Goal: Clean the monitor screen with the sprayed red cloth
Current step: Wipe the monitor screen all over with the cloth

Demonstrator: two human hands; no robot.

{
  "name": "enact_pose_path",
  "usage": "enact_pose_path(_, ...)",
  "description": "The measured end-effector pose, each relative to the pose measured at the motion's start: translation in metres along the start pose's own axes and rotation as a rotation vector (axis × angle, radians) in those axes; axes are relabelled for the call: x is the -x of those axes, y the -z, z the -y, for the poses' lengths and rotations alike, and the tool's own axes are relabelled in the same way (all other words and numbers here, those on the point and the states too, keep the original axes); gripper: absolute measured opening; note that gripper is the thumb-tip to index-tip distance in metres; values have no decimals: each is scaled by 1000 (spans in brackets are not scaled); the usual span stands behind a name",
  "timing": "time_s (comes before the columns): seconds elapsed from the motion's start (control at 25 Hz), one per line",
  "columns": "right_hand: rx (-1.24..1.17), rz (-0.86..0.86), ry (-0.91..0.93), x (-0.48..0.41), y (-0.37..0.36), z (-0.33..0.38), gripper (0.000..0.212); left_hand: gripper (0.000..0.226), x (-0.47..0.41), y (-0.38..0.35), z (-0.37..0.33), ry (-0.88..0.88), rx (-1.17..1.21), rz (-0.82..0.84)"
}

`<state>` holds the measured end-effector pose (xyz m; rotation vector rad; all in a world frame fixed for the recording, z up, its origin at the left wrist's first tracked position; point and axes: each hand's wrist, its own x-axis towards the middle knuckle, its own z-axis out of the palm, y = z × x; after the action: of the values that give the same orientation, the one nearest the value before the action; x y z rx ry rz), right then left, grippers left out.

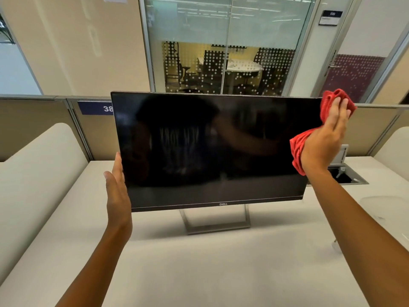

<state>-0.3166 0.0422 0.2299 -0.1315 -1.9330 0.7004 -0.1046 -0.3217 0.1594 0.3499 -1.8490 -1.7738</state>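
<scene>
Monitor screen (210, 147) black, glossy, streaked; red cloth (298, 149) crumpled.

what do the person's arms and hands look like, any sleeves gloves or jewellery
Both arms are bare from the bottom of the frame up to the hands, with no sleeve edge in view. The left hand and right hand wear no gloves. No watch, bracelet or ring shows on the wrists or fingers in view.

The monitor's (210, 147) right edge hides behind the red cloth (297, 149) — door sign text (330, 17) unreadable.
</scene>
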Motion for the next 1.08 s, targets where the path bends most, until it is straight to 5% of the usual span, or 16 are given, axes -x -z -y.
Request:
enact_pose_path(0.16,-59,-16,-49,20,12,3,50,50,2,-1,0,11,59,-24)
enact_pose_path(0.48,-113,83,286,99,48,29,44,51,9,0,-3,-13,41,-18)
enact_pose_path(0.68,-147,189,473,141,86,38,44,53,59,-28,-13,-175,-63,-65)
enact_pose_path(0.96,-276,295,536,194,130,46,47,60,145,-91,-44,-95,-49,277)
enact_pose_path(1.08,-306,331,592,212,146,45,52,65,165,-114,-54,9,-163,277)
